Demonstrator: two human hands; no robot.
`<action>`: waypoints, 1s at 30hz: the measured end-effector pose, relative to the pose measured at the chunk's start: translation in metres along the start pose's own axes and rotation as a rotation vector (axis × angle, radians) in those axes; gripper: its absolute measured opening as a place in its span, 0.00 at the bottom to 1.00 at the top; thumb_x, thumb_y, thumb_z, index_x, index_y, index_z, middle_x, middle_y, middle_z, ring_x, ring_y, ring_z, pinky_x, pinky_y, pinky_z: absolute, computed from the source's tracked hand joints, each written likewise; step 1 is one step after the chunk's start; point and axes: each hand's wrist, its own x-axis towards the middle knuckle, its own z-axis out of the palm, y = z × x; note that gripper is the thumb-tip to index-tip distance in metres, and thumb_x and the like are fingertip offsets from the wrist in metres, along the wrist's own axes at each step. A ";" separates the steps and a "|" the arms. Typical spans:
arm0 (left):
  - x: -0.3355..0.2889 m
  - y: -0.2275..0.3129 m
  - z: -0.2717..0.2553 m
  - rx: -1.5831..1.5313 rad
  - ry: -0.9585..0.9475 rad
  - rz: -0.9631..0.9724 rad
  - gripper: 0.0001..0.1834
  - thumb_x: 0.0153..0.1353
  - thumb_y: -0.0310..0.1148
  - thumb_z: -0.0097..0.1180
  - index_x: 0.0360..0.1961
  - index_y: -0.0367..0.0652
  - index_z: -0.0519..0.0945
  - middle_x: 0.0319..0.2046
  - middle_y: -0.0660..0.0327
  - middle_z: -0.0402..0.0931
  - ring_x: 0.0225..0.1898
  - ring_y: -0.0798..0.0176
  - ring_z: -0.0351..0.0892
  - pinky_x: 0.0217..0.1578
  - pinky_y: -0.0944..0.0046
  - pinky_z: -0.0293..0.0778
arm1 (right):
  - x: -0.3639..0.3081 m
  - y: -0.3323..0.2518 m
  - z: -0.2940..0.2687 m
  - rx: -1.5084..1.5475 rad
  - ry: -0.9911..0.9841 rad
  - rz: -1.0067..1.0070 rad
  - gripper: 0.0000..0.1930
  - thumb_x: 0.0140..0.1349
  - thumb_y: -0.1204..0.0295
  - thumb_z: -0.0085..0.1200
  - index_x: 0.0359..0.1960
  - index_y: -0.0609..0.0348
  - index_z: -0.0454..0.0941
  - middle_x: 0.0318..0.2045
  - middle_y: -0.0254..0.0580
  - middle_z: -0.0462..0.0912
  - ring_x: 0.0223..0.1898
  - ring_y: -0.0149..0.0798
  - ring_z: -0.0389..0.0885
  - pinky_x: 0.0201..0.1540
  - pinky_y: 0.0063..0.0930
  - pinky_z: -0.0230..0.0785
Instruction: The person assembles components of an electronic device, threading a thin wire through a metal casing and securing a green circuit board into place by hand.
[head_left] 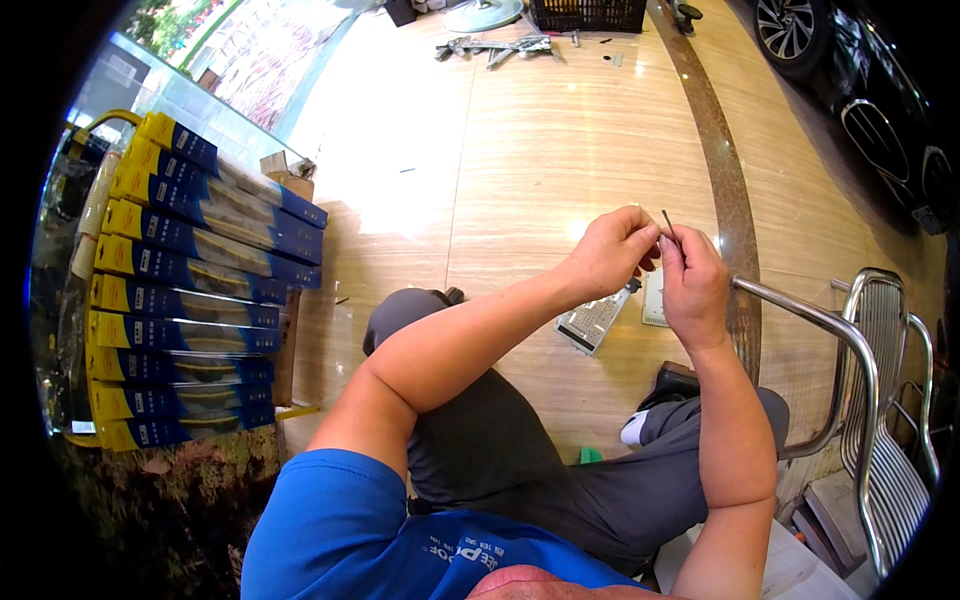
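Both of my hands are raised together over the floor, right of the middle. My left hand [618,248] is closed in a pinch, and whatever it grips is hidden by the fingers. Close against it, my right hand [697,290] pinches a thin dark rod [668,218] between thumb and forefinger, its tip pointing up and away. Below them on the floor lies a grey case with a perforated face [592,322]. Beside it a pale, flat panel [655,300] is partly covered by my right hand.
At the left stands a rack of long blue and yellow boxes [185,310]. A metal chair [875,400] is close on the right, with a black car [870,110] beyond. Metal parts [495,48] and a black crate [588,14] lie far ahead. My bent legs [500,440] are below.
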 end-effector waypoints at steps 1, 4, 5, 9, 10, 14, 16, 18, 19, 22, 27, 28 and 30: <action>0.000 0.000 0.000 0.000 0.000 0.000 0.12 0.71 0.35 0.46 0.36 0.36 0.74 0.27 0.62 0.75 0.28 0.71 0.75 0.30 0.70 0.74 | 0.000 0.000 0.000 0.000 -0.001 0.000 0.05 0.62 0.77 0.52 0.38 0.64 0.76 0.32 0.51 0.80 0.32 0.50 0.81 0.34 0.37 0.73; 0.000 0.000 -0.001 0.017 0.009 0.008 0.12 0.70 0.35 0.46 0.35 0.36 0.74 0.27 0.62 0.75 0.28 0.71 0.75 0.30 0.70 0.74 | 0.000 -0.002 0.000 -0.014 -0.008 -0.012 0.05 0.62 0.77 0.52 0.39 0.64 0.76 0.32 0.51 0.80 0.31 0.50 0.81 0.33 0.37 0.72; 0.000 -0.001 -0.001 0.020 0.008 0.013 0.12 0.70 0.35 0.46 0.35 0.36 0.74 0.27 0.62 0.75 0.28 0.71 0.75 0.29 0.70 0.74 | 0.000 -0.002 0.000 -0.014 -0.008 -0.011 0.05 0.62 0.77 0.52 0.39 0.64 0.76 0.32 0.51 0.80 0.31 0.50 0.81 0.33 0.36 0.72; 0.001 -0.002 -0.001 0.034 0.000 0.012 0.12 0.71 0.35 0.45 0.35 0.36 0.74 0.27 0.62 0.75 0.28 0.71 0.75 0.29 0.69 0.74 | 0.000 -0.002 0.001 -0.008 -0.004 -0.011 0.05 0.62 0.77 0.51 0.39 0.64 0.76 0.31 0.50 0.80 0.30 0.49 0.81 0.33 0.36 0.72; 0.001 -0.002 -0.001 0.034 0.000 0.012 0.12 0.71 0.35 0.45 0.35 0.36 0.74 0.27 0.62 0.75 0.28 0.71 0.75 0.29 0.69 0.74 | 0.001 -0.002 0.001 -0.008 -0.004 -0.011 0.05 0.62 0.77 0.51 0.39 0.64 0.76 0.31 0.50 0.80 0.30 0.49 0.81 0.33 0.36 0.72; 0.002 -0.004 -0.001 0.013 -0.001 0.018 0.12 0.70 0.34 0.45 0.34 0.36 0.73 0.27 0.60 0.77 0.27 0.70 0.76 0.27 0.69 0.75 | 0.001 -0.003 0.001 0.009 -0.004 -0.004 0.05 0.62 0.77 0.51 0.39 0.64 0.76 0.31 0.51 0.80 0.30 0.48 0.81 0.32 0.36 0.72; 0.003 -0.008 -0.001 -0.011 -0.003 0.034 0.12 0.69 0.34 0.45 0.33 0.35 0.73 0.28 0.58 0.78 0.27 0.68 0.78 0.26 0.68 0.75 | 0.000 -0.001 0.001 0.002 -0.007 -0.002 0.05 0.63 0.77 0.51 0.39 0.64 0.76 0.31 0.51 0.80 0.30 0.48 0.81 0.32 0.36 0.73; 0.002 -0.004 0.000 -0.002 -0.013 0.004 0.12 0.71 0.34 0.44 0.36 0.37 0.74 0.27 0.62 0.76 0.27 0.71 0.75 0.29 0.70 0.74 | 0.000 0.000 0.001 0.003 -0.003 0.006 0.05 0.63 0.77 0.52 0.38 0.65 0.76 0.31 0.51 0.80 0.30 0.49 0.81 0.32 0.36 0.73; 0.001 -0.003 0.000 -0.002 -0.012 0.003 0.12 0.71 0.34 0.44 0.36 0.37 0.74 0.27 0.62 0.76 0.27 0.71 0.75 0.29 0.70 0.74 | 0.000 0.000 0.001 0.004 -0.004 0.006 0.05 0.63 0.77 0.52 0.38 0.65 0.76 0.31 0.51 0.80 0.30 0.49 0.81 0.32 0.36 0.73; 0.001 -0.001 0.000 -0.003 -0.008 -0.009 0.12 0.71 0.34 0.44 0.36 0.37 0.74 0.27 0.62 0.76 0.27 0.71 0.75 0.29 0.70 0.74 | 0.001 0.000 0.001 0.009 0.008 0.012 0.05 0.62 0.77 0.52 0.38 0.65 0.76 0.31 0.51 0.80 0.30 0.48 0.81 0.32 0.35 0.73; 0.000 0.000 0.000 0.009 -0.010 -0.002 0.12 0.71 0.34 0.45 0.36 0.37 0.74 0.27 0.62 0.75 0.27 0.71 0.75 0.29 0.70 0.74 | 0.001 0.001 0.002 0.019 0.000 0.006 0.05 0.63 0.77 0.52 0.39 0.65 0.76 0.31 0.51 0.81 0.30 0.47 0.82 0.32 0.35 0.73; 0.000 0.000 -0.001 0.008 -0.009 -0.002 0.12 0.71 0.34 0.45 0.36 0.37 0.74 0.27 0.62 0.75 0.27 0.71 0.75 0.29 0.70 0.74 | 0.001 0.000 0.002 0.019 -0.001 0.006 0.05 0.63 0.77 0.52 0.39 0.65 0.76 0.31 0.51 0.81 0.30 0.47 0.82 0.32 0.35 0.73; 0.000 0.000 -0.001 0.027 -0.004 0.001 0.11 0.70 0.34 0.45 0.36 0.37 0.74 0.26 0.62 0.75 0.27 0.71 0.74 0.29 0.70 0.74 | 0.001 0.000 0.002 0.018 -0.004 -0.002 0.05 0.62 0.77 0.52 0.39 0.65 0.77 0.31 0.50 0.81 0.30 0.47 0.82 0.32 0.35 0.73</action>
